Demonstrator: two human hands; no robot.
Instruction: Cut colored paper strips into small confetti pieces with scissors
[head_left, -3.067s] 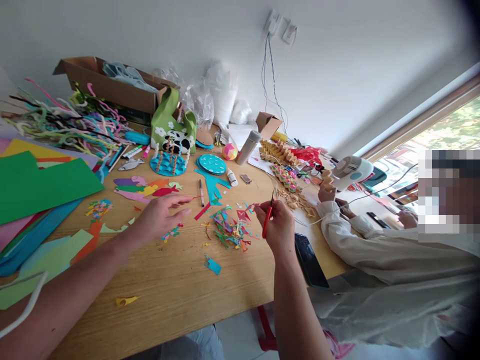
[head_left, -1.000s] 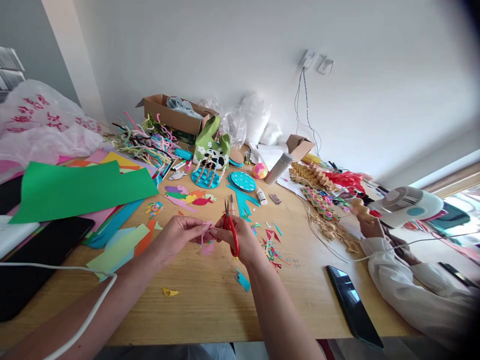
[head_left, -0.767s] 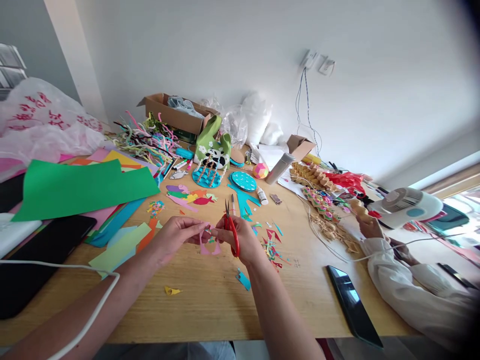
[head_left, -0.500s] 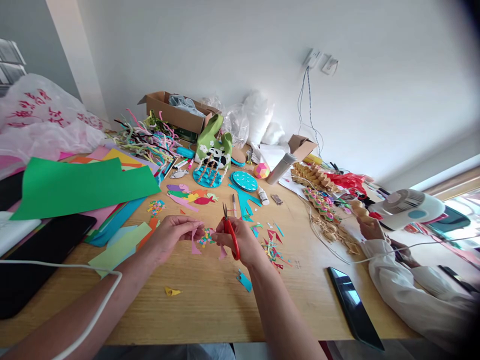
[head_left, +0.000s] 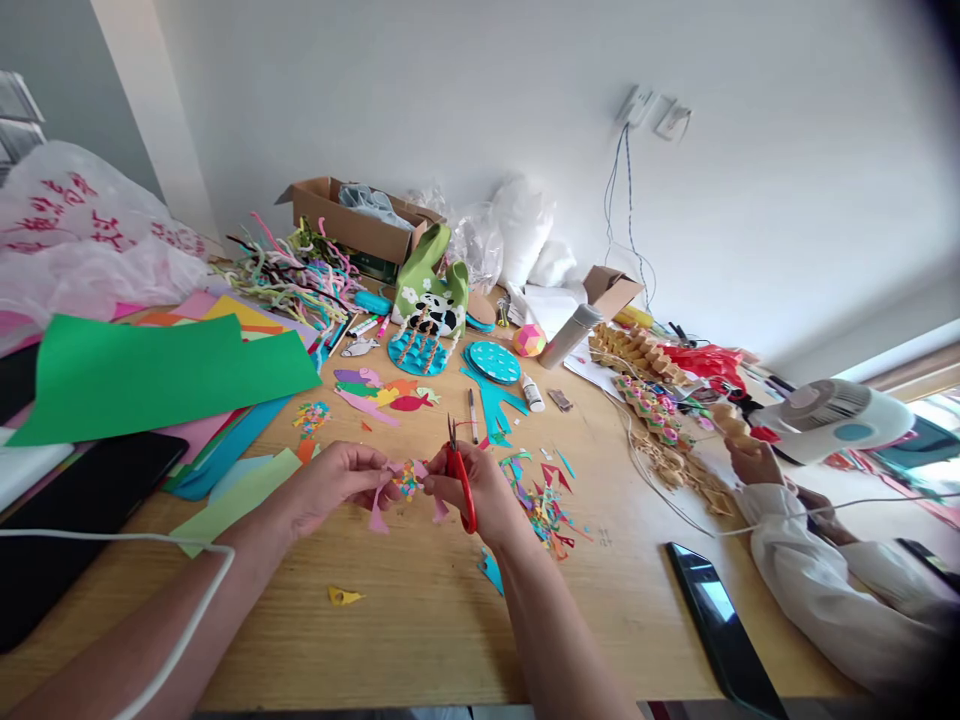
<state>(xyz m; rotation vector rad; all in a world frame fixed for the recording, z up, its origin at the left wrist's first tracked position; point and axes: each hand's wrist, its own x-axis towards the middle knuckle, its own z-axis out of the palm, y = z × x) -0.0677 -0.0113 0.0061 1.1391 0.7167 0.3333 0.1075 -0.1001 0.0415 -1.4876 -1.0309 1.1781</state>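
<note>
Pink paper strips point(head_left: 378, 514), farther apart

From your head, the one camera looked forward and down over the surface point(head_left: 405, 640), your left hand point(head_left: 349, 482) and right hand point(head_left: 486, 492) near, the wall point(head_left: 420, 90) farther.

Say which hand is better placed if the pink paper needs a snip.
Probably the right hand: it holds the red scissors, while the left hand pinches the pink paper and shows no tool.
</note>
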